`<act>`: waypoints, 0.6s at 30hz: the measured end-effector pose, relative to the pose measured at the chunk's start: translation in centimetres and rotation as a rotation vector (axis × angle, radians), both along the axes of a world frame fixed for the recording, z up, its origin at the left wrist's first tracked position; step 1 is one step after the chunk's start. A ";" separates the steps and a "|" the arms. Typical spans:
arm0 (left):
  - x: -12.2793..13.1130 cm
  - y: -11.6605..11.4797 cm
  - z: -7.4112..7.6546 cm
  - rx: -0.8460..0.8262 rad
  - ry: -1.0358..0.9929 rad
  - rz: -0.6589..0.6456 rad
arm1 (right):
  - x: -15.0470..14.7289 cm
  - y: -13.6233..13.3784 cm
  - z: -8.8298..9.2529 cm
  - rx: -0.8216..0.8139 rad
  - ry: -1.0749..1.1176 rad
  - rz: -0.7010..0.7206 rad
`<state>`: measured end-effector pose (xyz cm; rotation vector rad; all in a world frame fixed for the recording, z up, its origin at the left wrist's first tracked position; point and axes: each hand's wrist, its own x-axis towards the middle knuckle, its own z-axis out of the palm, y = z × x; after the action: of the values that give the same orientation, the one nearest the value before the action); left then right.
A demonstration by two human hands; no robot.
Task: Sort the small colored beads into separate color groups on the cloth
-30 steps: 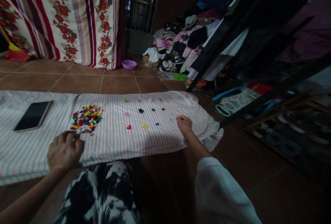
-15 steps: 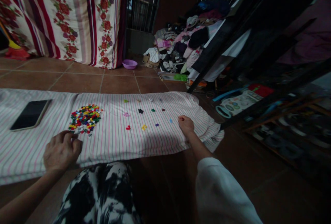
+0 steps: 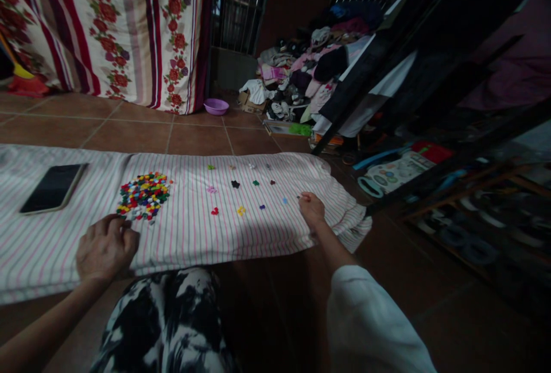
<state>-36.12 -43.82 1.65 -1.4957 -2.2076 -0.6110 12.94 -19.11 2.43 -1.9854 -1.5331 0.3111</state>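
My right hand (image 3: 312,210) is low over the striped cloth (image 3: 181,229), its fingers pinched together. A small dark piece (image 3: 298,197) shows at the fingertips, too small to make out its kind. Just left of them lies a light blue piece (image 3: 284,201). Small clusters sorted by colour sit in rows, among them red (image 3: 214,211), yellow (image 3: 241,210), purple (image 3: 262,207), pink (image 3: 211,189), black (image 3: 235,184) and green (image 3: 255,183). My left hand (image 3: 107,245) rests palm down, thumb apart, at the near edge of a mixed pile of small coloured pieces (image 3: 145,194).
A phone (image 3: 54,188) lies on the cloth left of the pile. Beyond the cloth, a purple basin (image 3: 216,107) stands on the tiled floor by a flowered curtain (image 3: 142,34). Heaped clothes (image 3: 305,69) fill the back, and a dark slanted post (image 3: 340,123) rises at the right.
The dark piece now shows at my right fingertips, where it was not visible before. Both hands have barely moved; the view has shifted slightly.
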 end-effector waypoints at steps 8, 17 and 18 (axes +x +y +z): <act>0.2 0.1 0.3 -0.036 -0.048 0.046 | -3.9 -1.7 -0.2 0.217 0.142 0.039; 0.1 0.2 0.1 -0.027 -0.037 0.023 | -21.0 -7.8 2.9 0.183 0.436 0.688; 0.1 0.2 0.1 -0.020 -0.042 0.017 | -23.2 -8.8 2.9 0.158 0.455 0.786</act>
<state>-36.01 -43.62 1.71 -1.4854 -2.2623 -0.6223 -10.21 -27.86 5.30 -1.0131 -1.8743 0.8565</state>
